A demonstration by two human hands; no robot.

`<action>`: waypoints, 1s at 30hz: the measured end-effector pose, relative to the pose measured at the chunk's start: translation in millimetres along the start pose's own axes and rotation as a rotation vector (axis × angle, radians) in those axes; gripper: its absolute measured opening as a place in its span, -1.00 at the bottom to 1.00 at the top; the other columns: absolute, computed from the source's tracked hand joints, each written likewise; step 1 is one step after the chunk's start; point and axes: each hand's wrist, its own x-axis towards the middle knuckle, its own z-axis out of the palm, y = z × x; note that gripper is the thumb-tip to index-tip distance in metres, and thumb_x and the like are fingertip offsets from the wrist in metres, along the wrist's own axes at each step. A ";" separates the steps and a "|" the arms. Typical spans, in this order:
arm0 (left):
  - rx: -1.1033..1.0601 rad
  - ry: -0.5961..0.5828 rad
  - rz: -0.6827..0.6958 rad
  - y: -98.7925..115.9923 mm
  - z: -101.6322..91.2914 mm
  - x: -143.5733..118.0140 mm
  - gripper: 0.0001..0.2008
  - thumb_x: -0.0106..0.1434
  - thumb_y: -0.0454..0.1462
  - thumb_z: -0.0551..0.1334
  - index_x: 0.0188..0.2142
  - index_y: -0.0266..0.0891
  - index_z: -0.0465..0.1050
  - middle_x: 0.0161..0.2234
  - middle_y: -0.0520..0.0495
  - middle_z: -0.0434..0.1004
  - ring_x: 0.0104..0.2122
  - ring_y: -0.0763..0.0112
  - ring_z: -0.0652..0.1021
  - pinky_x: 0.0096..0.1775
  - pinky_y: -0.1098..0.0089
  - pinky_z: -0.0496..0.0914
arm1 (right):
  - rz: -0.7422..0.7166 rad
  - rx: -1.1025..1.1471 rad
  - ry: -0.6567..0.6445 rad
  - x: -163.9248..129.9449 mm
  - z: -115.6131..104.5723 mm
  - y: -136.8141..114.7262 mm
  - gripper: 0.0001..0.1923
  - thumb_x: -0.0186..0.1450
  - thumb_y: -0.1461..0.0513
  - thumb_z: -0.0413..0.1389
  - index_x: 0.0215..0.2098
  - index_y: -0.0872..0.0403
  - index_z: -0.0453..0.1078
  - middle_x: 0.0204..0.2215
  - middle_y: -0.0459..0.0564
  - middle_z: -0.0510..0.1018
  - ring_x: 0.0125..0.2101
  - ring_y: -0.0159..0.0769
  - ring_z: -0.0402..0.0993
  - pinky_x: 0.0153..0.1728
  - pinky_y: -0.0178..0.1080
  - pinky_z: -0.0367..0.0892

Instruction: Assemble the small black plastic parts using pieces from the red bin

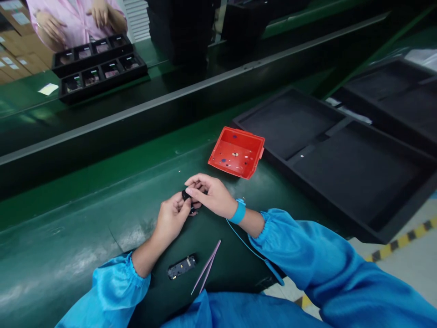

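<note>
My left hand point(172, 212) and my right hand point(213, 196) meet above the green mat, both closed on a small black part point(185, 195). Fingers cover most of this part, so its exact kind is hidden. A blue strap with a thin cord circles my right wrist. Below my hands lies a dark, narrow circuit-board module point(182, 267) with small gold-coloured contacts. Beside it, to the right, a pair of pinkish tweezers point(206, 268) rests on the mat with its tips towards me or away; I cannot tell which.
A red bin point(229, 157) with tiny scraps stands just beyond my right hand. Large black trays point(358, 168) occupy the right side. Across a raised rail point(205, 84), a co-worker's hands point(51, 27) are over black compartment trays point(102, 75). A pale paper slip point(48, 89) lies nearby.
</note>
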 end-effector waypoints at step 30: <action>0.530 0.027 0.233 -9.4 -8.2 -1.3 -0.84 0.31 -0.30 0.20 -0.20 -0.28 0.56 -0.39 -0.03 0.63 -0.38 0.35 0.61 -0.30 0.45 0.44 | -0.273 -0.427 0.064 -11.7 4.3 -6.9 -0.88 0.19 0.41 0.16 -0.40 0.08 0.42 -0.48 -0.14 0.50 -0.48 -0.44 0.43 -0.36 -0.36 0.37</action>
